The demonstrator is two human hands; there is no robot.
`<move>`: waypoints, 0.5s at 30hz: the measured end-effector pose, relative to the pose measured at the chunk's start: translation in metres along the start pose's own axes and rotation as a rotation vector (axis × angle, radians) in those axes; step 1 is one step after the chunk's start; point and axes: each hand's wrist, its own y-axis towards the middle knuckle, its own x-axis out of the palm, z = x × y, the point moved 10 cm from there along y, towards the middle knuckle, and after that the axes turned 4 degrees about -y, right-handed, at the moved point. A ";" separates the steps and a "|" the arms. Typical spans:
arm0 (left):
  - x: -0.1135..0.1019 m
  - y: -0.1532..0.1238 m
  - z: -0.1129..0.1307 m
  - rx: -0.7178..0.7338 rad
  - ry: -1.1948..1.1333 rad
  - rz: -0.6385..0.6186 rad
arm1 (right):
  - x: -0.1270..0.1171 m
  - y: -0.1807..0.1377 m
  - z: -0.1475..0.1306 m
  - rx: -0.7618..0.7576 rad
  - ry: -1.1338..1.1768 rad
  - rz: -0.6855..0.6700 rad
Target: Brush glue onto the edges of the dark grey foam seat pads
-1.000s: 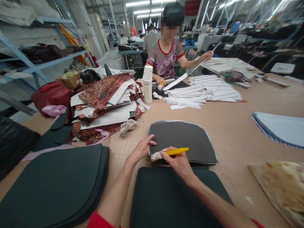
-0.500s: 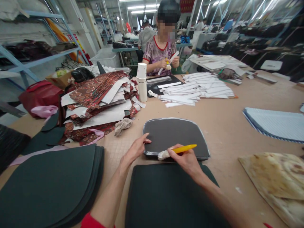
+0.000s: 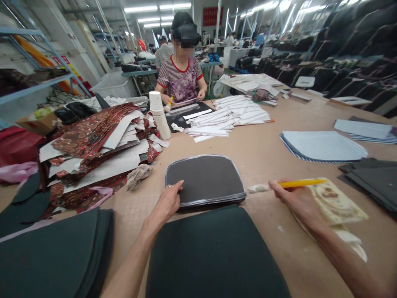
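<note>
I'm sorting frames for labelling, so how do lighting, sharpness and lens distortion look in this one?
Head view: the ceiling tube lamps glare white, yet the table is evenly lit with only faint shadows; wide-angle stretch slants the shelf frame and pulls the edges outward; the left hand on the dark panel is sharp, the right hand holding the yellow-handled brush looks slightly softer.

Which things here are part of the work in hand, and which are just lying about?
In hand: left hand pressing the grey panel; right hand holding the yellow brush by the stained board.
Lying about: paper cups, patterned pieces, white strips, striped sheets, crumpled rag.
</note>
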 end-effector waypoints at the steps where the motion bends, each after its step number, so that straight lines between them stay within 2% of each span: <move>1: 0.009 0.002 0.016 0.024 0.020 -0.021 | 0.007 -0.002 -0.007 -0.016 0.041 -0.030; 3: 0.030 0.006 0.042 0.065 0.046 -0.074 | 0.030 -0.009 -0.026 -0.061 0.169 -0.110; 5: 0.046 0.010 0.056 0.080 0.064 -0.127 | 0.061 -0.018 -0.045 -0.085 0.317 -0.211; 7: 0.054 0.014 0.057 0.077 0.079 -0.166 | 0.094 -0.028 -0.059 -0.075 0.429 -0.322; 9: 0.055 0.017 0.051 0.069 0.088 -0.192 | 0.116 -0.033 -0.066 -0.074 0.440 -0.392; 11: 0.054 0.018 0.045 0.068 0.097 -0.203 | 0.116 -0.031 -0.062 -0.089 0.389 -0.381; 12: 0.054 0.017 0.043 0.071 0.101 -0.204 | 0.107 -0.026 -0.054 -0.089 0.351 -0.338; 15: 0.055 0.016 0.045 0.099 0.115 -0.200 | 0.055 -0.010 -0.015 -0.029 0.244 -0.140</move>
